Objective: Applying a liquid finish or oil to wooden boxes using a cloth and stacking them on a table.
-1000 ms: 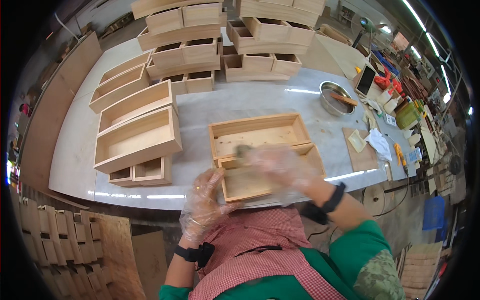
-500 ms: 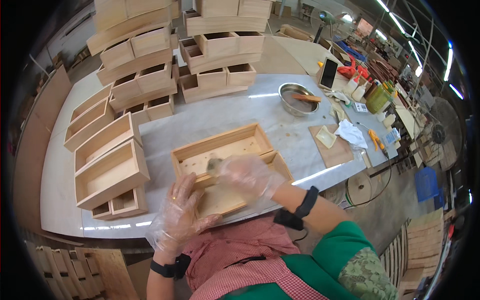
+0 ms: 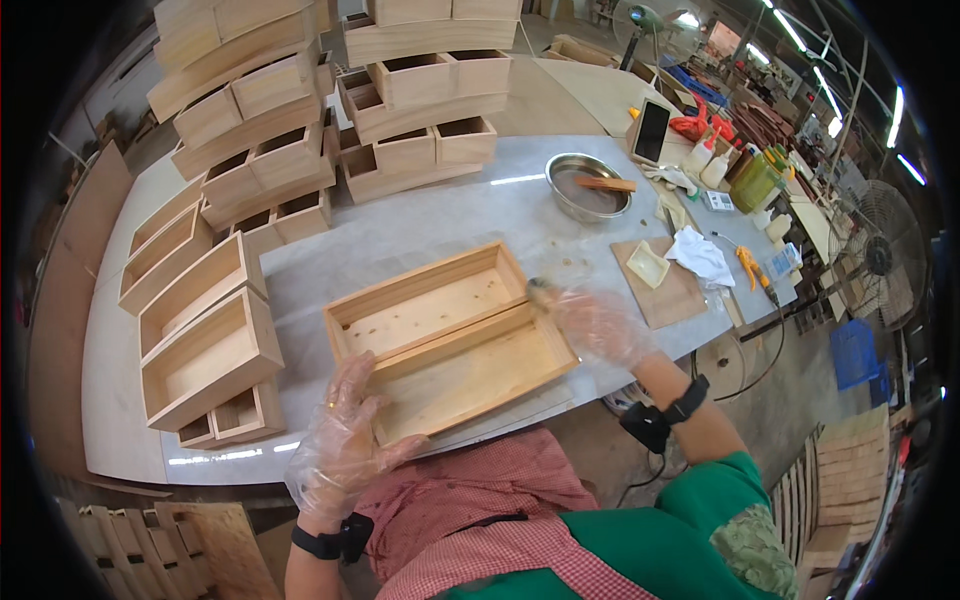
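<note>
The near box (image 3: 480, 365) lies on the table (image 3: 470, 218) in front of the person, and the far box (image 3: 430, 310) is just beyond it, side by side and touching. The left hand (image 3: 345, 445) grips the left end of the near box, thumb and fingers spread around it. At the far right corner of the near box, the right hand (image 3: 605, 325), a bit blurry, pinches a small dark pad (image 3: 541, 291). A hard push with the pad could make the boxes slide apart, because only the left end of the near box is held. The near box could also tip off, since the table edge is so close to it. A rough wood corner could rip the thin glove (image 3: 322, 478). Now the counting: 2 hands, 2 boxes in front, 1 pad. Left of the near box I count 4 long open boxes (image 3: 205, 345), plus 1 split box (image 3: 262, 410) under them. Far behind it are 2 tall stacks (image 3: 255, 95); too many parts hide there to count. Beyond it and to its right sit 1 metal bowl (image 3: 577, 207) with 1 wooden stick (image 3: 612, 184) across, and 1 phone (image 3: 651, 131). To its right are 1 brown board (image 3: 670, 312), 1 little white tray (image 3: 648, 264) and 1 white cloth (image 3: 700, 257).
</note>
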### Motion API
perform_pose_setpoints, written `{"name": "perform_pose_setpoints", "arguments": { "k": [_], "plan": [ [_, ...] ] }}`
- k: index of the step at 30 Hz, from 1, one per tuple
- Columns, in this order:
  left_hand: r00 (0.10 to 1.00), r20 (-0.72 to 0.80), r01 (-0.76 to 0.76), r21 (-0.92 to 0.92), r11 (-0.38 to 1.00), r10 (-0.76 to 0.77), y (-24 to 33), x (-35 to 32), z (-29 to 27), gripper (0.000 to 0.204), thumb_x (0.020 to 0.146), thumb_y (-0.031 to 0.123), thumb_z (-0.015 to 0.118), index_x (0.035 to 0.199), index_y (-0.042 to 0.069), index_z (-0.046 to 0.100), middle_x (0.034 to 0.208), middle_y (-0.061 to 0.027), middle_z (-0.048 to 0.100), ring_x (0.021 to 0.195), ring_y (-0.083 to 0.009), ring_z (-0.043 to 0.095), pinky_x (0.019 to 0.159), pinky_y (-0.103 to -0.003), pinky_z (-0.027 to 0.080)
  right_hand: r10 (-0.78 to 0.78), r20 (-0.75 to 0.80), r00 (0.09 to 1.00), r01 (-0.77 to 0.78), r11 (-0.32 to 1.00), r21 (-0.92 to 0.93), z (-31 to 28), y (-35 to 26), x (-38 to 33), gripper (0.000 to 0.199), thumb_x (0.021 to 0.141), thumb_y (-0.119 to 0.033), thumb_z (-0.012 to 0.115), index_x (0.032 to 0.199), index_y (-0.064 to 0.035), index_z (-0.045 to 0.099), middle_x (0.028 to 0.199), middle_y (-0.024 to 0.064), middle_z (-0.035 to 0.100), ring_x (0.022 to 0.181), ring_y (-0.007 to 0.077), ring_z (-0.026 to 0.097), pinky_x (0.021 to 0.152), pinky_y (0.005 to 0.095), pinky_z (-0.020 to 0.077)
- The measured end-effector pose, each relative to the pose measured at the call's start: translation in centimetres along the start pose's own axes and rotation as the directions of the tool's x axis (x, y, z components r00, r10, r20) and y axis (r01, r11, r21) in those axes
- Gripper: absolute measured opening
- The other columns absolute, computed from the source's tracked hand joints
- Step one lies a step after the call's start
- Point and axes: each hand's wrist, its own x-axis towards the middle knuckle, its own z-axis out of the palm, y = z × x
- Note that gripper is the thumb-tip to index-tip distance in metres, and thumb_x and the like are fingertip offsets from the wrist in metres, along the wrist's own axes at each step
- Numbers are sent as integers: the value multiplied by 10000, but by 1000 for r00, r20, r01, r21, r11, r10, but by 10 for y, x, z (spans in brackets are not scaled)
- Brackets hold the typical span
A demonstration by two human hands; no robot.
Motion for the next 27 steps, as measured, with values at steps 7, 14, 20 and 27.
{"name": "perform_pose_setpoints", "arguments": {
  "k": [7, 14, 20, 27],
  "plan": [
    [998, 42, 40, 11, 999, -40, 5, 0, -1, 562, 707, 460, 863, 818, -50, 656, 1477, -175, 465, 1375, -395, 433, 1107, -466, 437, 263, 326, 908, -281, 960, 10, -5, -21, -46, 205, 930, -181, 592, 1104, -96, 658, 1071, 98, 668, 1002, 273, 647, 885, 399, 520],
    [995, 86, 45, -4, 999, -44, 4, 4, -2, 571, 709, 475, 858, 801, -53, 662, 1496, -168, 443, 1394, -403, 401, 1109, -464, 436, 92, -25, 995, -90, 994, 59, 19, -3, -10, 136, 926, -131, 639, 1055, -99, 666, 1019, 39, 675, 870, 203, 659, 753, 326, 529],
    [998, 54, 34, 0, 999, -34, -1, 1, 2, 581, 722, 476, 851, 782, -69, 659, 1494, -183, 438, 1400, -402, 389, 1112, -465, 434, 458, 292, 840, -420, 207, 883, -13, -30, -23, 140, 894, -110, 661, 1033, -98, 672, 927, 37, 672, 807, 189, 660, 697, 307, 537],
    [994, 92, 54, 5, 999, -54, 2, 0, -6, 553, 758, 465, 833, 756, -53, 639, 1474, -205, 443, 1388, -414, 395, 1126, -475, 419, 28, 97, 995, 20, 886, -463, 7, -15, 0, 251, 911, -163, 562, 1143, -122, 648, 812, 47, 645, 747, 233, 660, 611, 373, 523]
  ]
}}
